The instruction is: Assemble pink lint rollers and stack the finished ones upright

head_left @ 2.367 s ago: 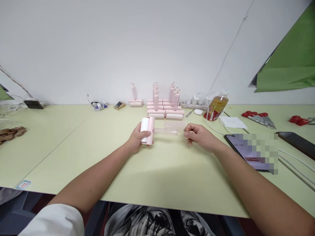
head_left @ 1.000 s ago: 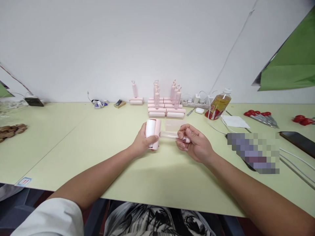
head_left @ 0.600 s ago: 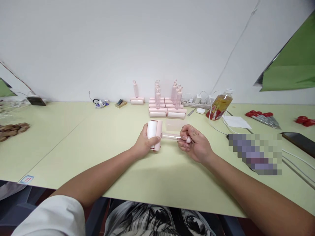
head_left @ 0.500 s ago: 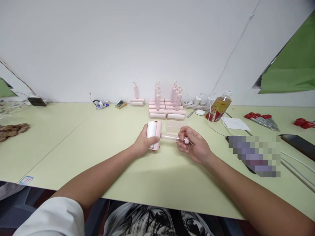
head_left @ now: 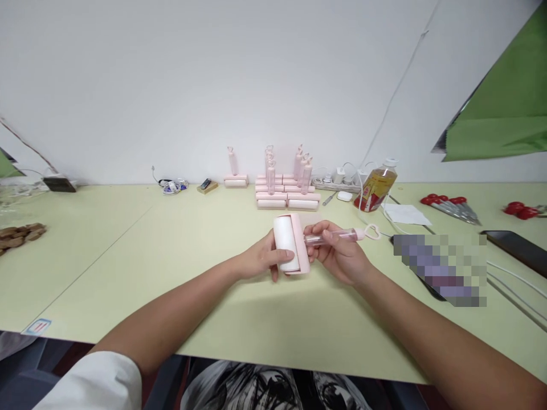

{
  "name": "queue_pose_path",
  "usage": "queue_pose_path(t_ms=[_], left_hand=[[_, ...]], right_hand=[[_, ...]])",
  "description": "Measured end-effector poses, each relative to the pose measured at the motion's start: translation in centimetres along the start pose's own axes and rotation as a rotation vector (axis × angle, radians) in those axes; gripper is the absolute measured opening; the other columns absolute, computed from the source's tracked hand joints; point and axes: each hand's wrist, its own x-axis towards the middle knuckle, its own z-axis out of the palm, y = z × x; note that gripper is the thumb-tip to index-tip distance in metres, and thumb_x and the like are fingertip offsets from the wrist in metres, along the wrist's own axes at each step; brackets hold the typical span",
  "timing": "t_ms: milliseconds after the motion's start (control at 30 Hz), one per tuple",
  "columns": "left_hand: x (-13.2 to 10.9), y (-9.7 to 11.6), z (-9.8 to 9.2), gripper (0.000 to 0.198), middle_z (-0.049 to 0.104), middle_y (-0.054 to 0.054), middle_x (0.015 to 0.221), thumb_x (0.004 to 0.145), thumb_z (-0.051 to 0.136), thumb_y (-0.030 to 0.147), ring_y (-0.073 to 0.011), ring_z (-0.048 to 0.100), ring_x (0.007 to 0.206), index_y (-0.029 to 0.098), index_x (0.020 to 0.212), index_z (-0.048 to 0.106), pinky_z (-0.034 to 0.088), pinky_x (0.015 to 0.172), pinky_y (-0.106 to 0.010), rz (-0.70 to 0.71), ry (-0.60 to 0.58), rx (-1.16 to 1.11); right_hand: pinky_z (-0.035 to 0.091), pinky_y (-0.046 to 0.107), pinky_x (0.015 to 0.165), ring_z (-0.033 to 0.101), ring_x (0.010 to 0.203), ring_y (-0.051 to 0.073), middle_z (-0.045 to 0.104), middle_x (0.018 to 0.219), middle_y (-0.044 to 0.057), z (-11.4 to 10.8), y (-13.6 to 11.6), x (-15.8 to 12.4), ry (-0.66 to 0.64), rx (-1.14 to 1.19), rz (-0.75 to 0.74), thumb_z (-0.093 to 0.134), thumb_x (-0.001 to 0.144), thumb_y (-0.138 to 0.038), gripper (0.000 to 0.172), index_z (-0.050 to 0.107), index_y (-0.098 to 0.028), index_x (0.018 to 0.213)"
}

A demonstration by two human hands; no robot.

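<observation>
A pink lint roller with a white sticky roll is held just above the pale green table, in front of me. My left hand pinches the roll end, thumb on top. Beside it, my right hand is closed around the clear pink handle, whose heart-shaped loop points right.
Several more pink lint rollers stand stacked at the back by the wall. To the right are an oil bottle, a paper sheet, red-handled tools, a tablet and a dark phone. Brown pieces lie far left.
Both hands have brought the roller nearer and to the right. My right hand has slid up the handle toward the roll, so the heart-shaped end now sticks out free.
</observation>
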Motion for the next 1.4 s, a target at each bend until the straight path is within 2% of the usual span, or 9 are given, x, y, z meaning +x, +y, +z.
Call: queue_pose_path(t_ms=[100,267,367,467,533,667,767,867,1400], left_hand=[[0.7,0.6,-1.1,0.055,0.061,-0.012,0.118,0.081,0.059,0.037,-0.0252,0.060,0.100,0.021,0.132,0.049,0.053,0.067,-0.032,0.057,-0.054,0.126],[5.7,-1.0,-2.9,0.042,0.058,-0.011,0.124,0.078,0.054,0.027,-0.0259,0.054,0.113,0.018,0.118,0.058,0.046,0.093,-0.039,0.126,0.413,0.606],[9.3,-2.3,-2.9,0.051,0.052,-0.015,0.131,0.078,0.056,0.026,-0.0316,0.045,0.123,0.017,0.128,0.051,0.039,0.101,-0.046,0.105,0.430,1.043],[10.8,-3.1,-3.0,0.055,0.050,-0.017,0.134,0.080,0.056,0.027,-0.0367,0.044,0.124,0.019,0.133,0.046,0.038,0.099,-0.053,0.019,0.344,1.187],[10.3,-3.4,-3.4,0.055,0.050,-0.016,0.134,0.080,0.058,0.027,-0.0368,0.047,0.123,0.020,0.133,0.045,0.038,0.100,-0.054,-0.034,0.334,1.065],[6.4,-3.1,-4.3,0.046,0.057,-0.014,0.125,0.082,0.061,0.034,-0.0305,0.058,0.111,0.021,0.125,0.047,0.045,0.096,-0.048,-0.134,0.512,0.334],[2.8,-2.7,-4.1,0.036,0.060,-0.011,0.110,0.091,0.048,0.044,-0.0227,0.068,0.085,0.021,0.117,0.046,0.055,0.078,-0.042,-0.152,0.459,-0.077],[0.6,-2.9,-3.3,0.033,0.060,-0.007,0.105,0.088,0.057,0.043,-0.0199,0.070,0.078,0.021,0.111,0.048,0.056,0.071,-0.037,-0.079,0.418,-0.417],[0.3,-3.6,-1.1,0.055,0.063,-0.012,0.113,0.086,0.062,0.048,-0.0213,0.067,0.092,0.023,0.130,0.042,0.054,0.078,-0.036,-0.056,0.219,-0.362]], right_hand=[[0.050,0.025,0.046,0.057,0.051,0.011,0.068,0.083,-0.001,-0.7,-0.9,0.3,0.099,0.050,-0.074,0.071,0.072,-0.034,0.014,0.064,-0.023,0.078],[0.048,0.023,0.043,0.057,0.049,0.011,0.067,0.074,-0.002,-2.8,-1.8,1.3,0.224,0.082,-0.205,0.065,0.068,-0.025,0.008,0.059,-0.022,0.073],[0.049,0.023,0.044,0.058,0.050,0.011,0.065,0.069,-0.002,-3.6,-1.5,1.8,0.265,0.081,-0.246,0.063,0.068,-0.023,0.007,0.058,-0.022,0.072],[0.048,0.023,0.041,0.056,0.047,0.011,0.064,0.068,-0.002,-3.8,-1.1,1.9,0.272,0.061,-0.257,0.063,0.068,-0.024,0.008,0.058,-0.022,0.074],[0.048,0.023,0.040,0.057,0.047,0.011,0.064,0.068,-0.002,-3.6,-0.9,1.9,0.270,0.037,-0.272,0.062,0.069,-0.024,0.008,0.059,-0.022,0.076],[0.048,0.023,0.041,0.058,0.048,0.011,0.065,0.071,-0.002,-2.4,-0.7,1.4,0.240,-0.025,-0.361,0.061,0.072,-0.022,0.005,0.060,-0.021,0.077],[0.048,0.025,0.042,0.059,0.050,0.012,0.064,0.074,-0.001,-1.6,-0.5,0.9,0.213,-0.074,-0.399,0.061,0.073,-0.021,0.005,0.062,-0.021,0.077],[0.050,0.027,0.044,0.060,0.052,0.013,0.064,0.076,-0.001,-0.9,-0.2,0.4,0.180,-0.128,-0.388,0.063,0.074,-0.022,0.005,0.063,-0.020,0.079],[0.053,0.031,0.057,0.061,0.062,0.014,0.065,0.074,0.000,-0.5,1.4,0.0,0.135,-0.257,-0.284,0.068,0.082,-0.035,0.015,0.063,-0.022,0.087]])
